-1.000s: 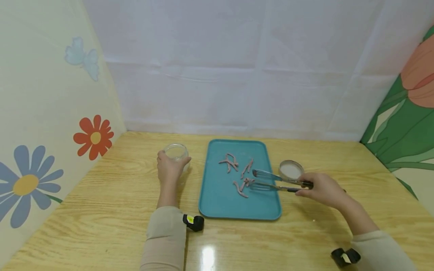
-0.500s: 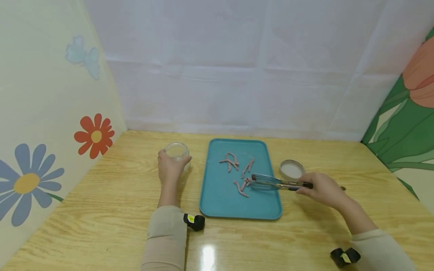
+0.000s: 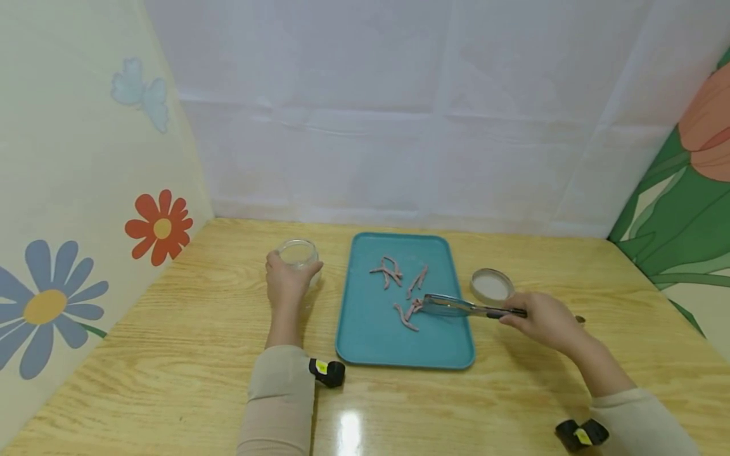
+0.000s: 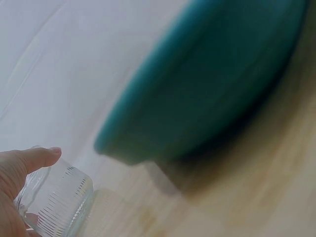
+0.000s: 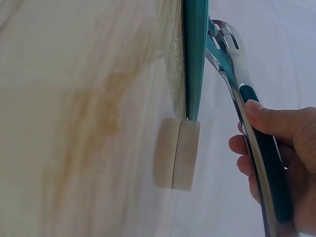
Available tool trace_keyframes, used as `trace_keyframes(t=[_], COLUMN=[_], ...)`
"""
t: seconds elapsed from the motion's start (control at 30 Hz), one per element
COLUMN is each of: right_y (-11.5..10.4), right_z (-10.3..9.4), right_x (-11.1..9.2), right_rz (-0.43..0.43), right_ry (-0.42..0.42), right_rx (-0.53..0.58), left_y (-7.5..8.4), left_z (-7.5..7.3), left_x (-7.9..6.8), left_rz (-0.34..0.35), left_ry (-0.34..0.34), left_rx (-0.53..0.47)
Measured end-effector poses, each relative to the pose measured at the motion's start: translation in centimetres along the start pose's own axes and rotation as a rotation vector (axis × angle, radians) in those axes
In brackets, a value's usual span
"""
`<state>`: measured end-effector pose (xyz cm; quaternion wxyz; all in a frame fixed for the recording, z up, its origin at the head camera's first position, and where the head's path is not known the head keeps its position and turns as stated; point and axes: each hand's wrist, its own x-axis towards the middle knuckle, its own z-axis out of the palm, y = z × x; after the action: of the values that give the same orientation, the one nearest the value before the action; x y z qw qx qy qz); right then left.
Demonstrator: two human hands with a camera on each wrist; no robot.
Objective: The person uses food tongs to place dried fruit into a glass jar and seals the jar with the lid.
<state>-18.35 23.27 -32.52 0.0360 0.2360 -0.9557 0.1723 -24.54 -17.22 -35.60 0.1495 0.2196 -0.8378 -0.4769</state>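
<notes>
Blue-green tray [image 3: 376, 345] lies flat on the wood-grain table [image 3: 188, 354], long sides running away from the wearer, low rim all round. In it: thin pink strips [image 3: 414, 307], all on the tray floor, in three loose groups. Far group crosses and bends toward the tray's left side; a second, narrower pair slants near the middle; the nearest group lies tangled, with one curved piece trailing toward the wearer. To the left of the tray, apart from it, a clear glass jar [image 4: 61, 200] stands uncovered on the table, rim facing up, fine short ribs on its wall. Left hand [image 3: 287, 280] grips the jar from the near side, thumb on the right of the glass, fingers round the left; what the jar's floor bears cannot be made out. Right hand [image 3: 542, 320] holds metal tongs [image 3: 469, 309] with dark handles, thumb on one arm and curled fingers on the other, the two arms pressed close together. Slotted heads reach over the tray's right rim, tips right beside the nearest group; contact cannot be told. Just right of the tray, a round shallow lid [image 3: 492, 285] with a pale inside rests on the table beyond the tongs. Both pale sleeves [image 3: 279, 392] bear a small black device [image 3: 327, 373].
</notes>
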Motion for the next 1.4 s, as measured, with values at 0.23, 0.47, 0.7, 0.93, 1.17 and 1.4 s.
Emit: trace_keyframes(t=[0.23, 0.47, 0.7, 0.93, 1.17, 1.4], right_y=[-0.19, -0.32, -0.13, -0.02, -0.25, 0.01], right_z=[-0.02, -0.25, -0.39, -0.31, -0.63, -0.65], right_x=[-0.10, -0.35, -0.46, -0.53, -0.55, -0.48], right_rz=[0.009, 0.024, 0.040, 0.015, 0.034, 0.052], right_ry=[0.018, 0.021, 0.021, 0.018, 0.005, -0.003], right_rx=[-0.016, 0.019, 0.048, 0.076, 0.162, 0.240], left_y=[-0.01, 0.15, 0.15, 0.14, 0.11, 0.08], left_z=[-0.02, -0.03, -0.09, -0.09, -0.05, 0.11], left_x=[0.07, 0.04, 0.00, -0.04, 0.11, 0.10], left_rz=[-0.008, -0.009, -0.001, 0.006, -0.002, -0.004], left_ry=[0.003, 0.004, 0.005, 0.004, 0.006, 0.022], left_rx=[-0.005, -0.002, 0.004, 0.001, -0.001, 0.002])
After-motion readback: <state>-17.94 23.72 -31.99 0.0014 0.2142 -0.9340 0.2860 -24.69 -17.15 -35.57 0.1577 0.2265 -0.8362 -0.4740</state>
